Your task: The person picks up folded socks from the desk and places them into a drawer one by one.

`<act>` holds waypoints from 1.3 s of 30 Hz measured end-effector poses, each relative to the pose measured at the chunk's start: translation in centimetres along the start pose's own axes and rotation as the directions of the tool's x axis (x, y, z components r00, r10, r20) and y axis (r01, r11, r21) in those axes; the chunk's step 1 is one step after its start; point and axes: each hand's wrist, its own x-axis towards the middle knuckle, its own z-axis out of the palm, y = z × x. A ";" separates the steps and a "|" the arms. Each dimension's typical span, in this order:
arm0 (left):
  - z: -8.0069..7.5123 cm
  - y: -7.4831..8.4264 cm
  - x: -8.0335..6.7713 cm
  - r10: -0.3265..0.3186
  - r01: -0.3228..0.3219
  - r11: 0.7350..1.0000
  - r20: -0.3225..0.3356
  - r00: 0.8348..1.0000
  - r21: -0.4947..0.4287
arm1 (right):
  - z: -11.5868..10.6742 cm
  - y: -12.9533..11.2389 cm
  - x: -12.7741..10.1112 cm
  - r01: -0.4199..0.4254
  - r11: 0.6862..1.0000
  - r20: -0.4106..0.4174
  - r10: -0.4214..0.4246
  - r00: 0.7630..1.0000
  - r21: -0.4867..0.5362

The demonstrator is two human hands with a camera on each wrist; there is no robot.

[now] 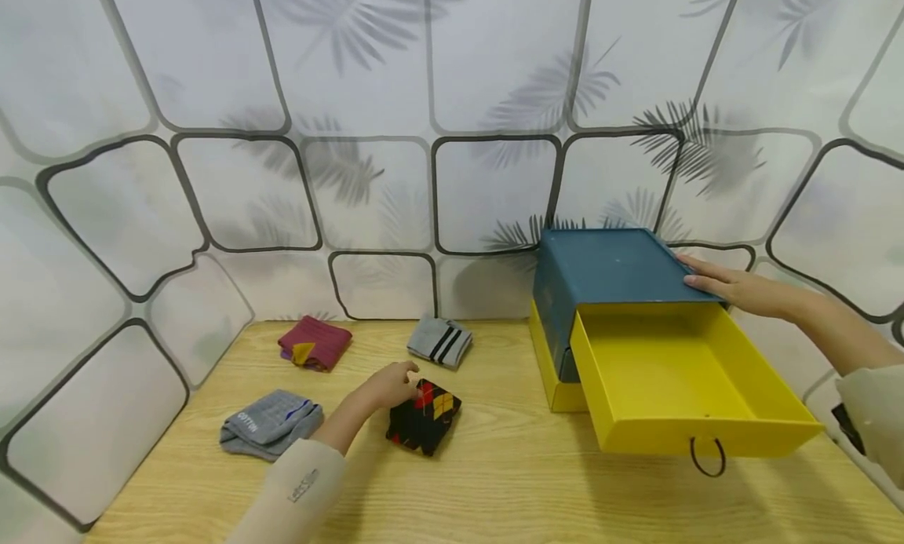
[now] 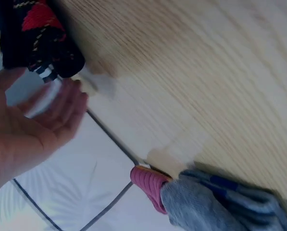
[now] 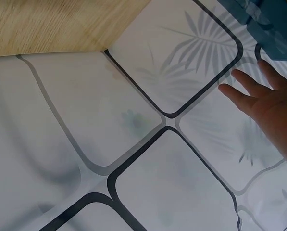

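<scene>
A: How far along is the sock sorting looking?

B: Barely begun, I'd judge. The yellow drawer (image 1: 664, 371) is standing pulled out at the right of the head view with nothing lying in it, while all four folded pairs are sitting on the wooden table (image 1: 508, 481).

A: Which pair is in hand?

B: The left hand (image 1: 391, 385), just left of centre, is reaching onto the black argyle socks (image 1: 424, 415); its fingers are curling at the near edge, though I cannot tell whether they are pinching yet.

A: And the other hand?

B: The right hand (image 1: 730, 286) is lying flat, fingers straight and slightly spread, on the matte blue box top (image 1: 607, 265).

A: Textures?

B: Soft knits: grey ribbed socks (image 1: 270, 422) lower left, maroon socks (image 1: 315, 342) and grey striped socks (image 1: 440, 341) behind them. The drawer is a smooth, rigid rectangle with a wire loop handle (image 1: 708, 455).
</scene>
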 end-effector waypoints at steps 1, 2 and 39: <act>0.0 -0.1 -0.3 -0.056 0.056 0.998 0.001 0.998 -0.008 | 0.1 0.0 0.0 0.002 1.000 0.000 -0.002 1.000 0.003; -0.1 -0.1 -0.7 -0.104 0.104 0.994 0.006 0.995 -0.016 | 0.1 -0.1 0.0 0.005 1.000 0.002 -0.005 1.000 0.010; 0.7 -2.4 -2.7 0.196 -0.187 0.805 -0.045 0.980 -0.563 | 0.3 0.9 0.2 0.038 0.999 -0.015 -0.038 0.999 0.007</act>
